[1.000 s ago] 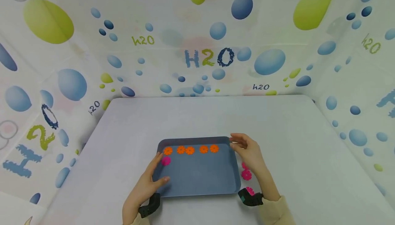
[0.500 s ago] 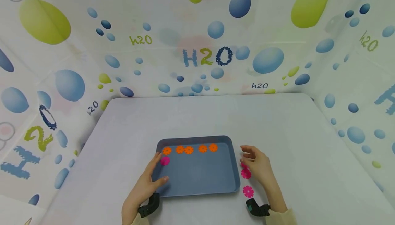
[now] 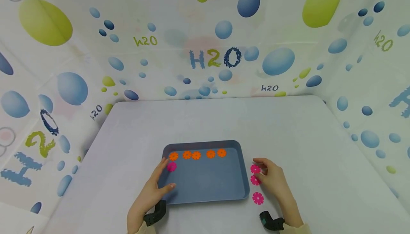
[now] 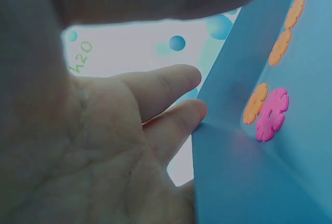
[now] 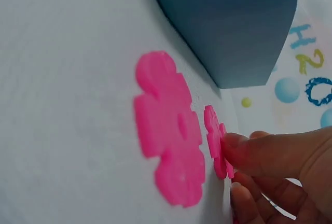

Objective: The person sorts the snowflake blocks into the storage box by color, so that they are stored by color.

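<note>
A blue-grey tray (image 3: 211, 180) holds a row of orange flower-shaped pieces (image 3: 196, 155) along its far side. One pink flower-shaped piece (image 3: 172, 166) lies below the leftmost orange one. My left hand (image 3: 153, 187) rests at the tray's left rim, thumb reaching over the inside, fingers spread. Right of the tray, three pink flower pieces lie on the table, the nearest one (image 3: 257, 198) apart from the others. My right hand (image 3: 272, 178) is at the far two, thumb by the middle piece (image 5: 213, 141) and bent fingers around the farthest piece (image 3: 255, 169), with a gap between thumb and index fingertip.
The white table (image 3: 217, 120) extends behind and to both sides of the tray. Patterned curtain-like walls (image 3: 179, 31) with blue and green spots enclose it at the back and sides. A dark wrist strap mount (image 3: 271, 221) sits on the right wrist.
My right hand has moved from the tray's far right corner, outward and toward me, down to the pink flower pieces. The left hand has stayed at the tray's left rim.
</note>
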{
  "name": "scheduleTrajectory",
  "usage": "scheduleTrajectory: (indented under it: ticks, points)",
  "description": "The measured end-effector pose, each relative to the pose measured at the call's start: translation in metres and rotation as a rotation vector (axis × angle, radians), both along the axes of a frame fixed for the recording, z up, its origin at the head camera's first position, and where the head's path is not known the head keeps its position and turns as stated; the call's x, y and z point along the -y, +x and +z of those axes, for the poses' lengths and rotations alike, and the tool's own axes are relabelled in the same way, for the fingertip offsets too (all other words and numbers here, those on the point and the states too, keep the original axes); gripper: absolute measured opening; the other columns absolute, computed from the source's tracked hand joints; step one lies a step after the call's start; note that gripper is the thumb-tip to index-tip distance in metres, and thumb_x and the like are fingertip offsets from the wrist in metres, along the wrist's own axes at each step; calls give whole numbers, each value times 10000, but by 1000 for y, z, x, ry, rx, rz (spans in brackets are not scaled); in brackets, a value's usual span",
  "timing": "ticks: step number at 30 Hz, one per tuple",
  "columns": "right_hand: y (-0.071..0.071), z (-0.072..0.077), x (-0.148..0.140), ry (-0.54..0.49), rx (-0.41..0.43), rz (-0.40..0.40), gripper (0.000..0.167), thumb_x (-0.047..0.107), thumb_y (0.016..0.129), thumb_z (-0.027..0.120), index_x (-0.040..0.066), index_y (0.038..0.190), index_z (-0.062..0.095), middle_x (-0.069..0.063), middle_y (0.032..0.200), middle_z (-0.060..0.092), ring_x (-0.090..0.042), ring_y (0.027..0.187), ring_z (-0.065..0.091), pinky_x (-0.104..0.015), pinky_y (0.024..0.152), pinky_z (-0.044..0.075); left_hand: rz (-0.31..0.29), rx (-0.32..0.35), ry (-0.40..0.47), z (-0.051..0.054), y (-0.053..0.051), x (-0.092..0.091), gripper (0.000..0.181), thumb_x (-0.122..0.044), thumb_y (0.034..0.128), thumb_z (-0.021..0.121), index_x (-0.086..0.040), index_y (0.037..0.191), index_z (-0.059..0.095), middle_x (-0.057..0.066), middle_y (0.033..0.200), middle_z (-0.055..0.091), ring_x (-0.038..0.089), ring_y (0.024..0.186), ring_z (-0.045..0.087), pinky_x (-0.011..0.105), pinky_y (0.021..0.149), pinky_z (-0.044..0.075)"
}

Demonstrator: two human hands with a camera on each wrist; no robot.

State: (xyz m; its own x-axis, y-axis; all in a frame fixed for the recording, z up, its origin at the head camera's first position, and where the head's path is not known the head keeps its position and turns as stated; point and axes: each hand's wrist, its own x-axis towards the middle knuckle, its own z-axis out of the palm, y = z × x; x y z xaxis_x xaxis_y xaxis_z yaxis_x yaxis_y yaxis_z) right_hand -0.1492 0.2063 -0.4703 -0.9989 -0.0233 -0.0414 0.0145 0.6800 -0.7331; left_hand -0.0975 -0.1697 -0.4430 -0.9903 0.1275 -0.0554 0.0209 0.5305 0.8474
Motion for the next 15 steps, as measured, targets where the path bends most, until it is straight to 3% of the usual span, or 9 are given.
scheduleTrajectory:
  ticks: [7,15]
  points:
    - [1,3,3,40,-15,16,412,-43,793,702,43,1194,655,-140,1067,665,-207,856,581,-295,741,533,2,12,4,-1,-1,0,813,-206,864,710,-10,1516,265,253,1602,139,518,1447,131,723,1081,214]
    - [-2,4,5,32,37,35,305,-54,822,662,37,1113,678,-19,787,584,-126,728,518,-186,629,448,8,17,0,-2,-1,0,820,-214,858,715,-13,1516,268,247,1603,142,511,1449,134,718,1089,206]
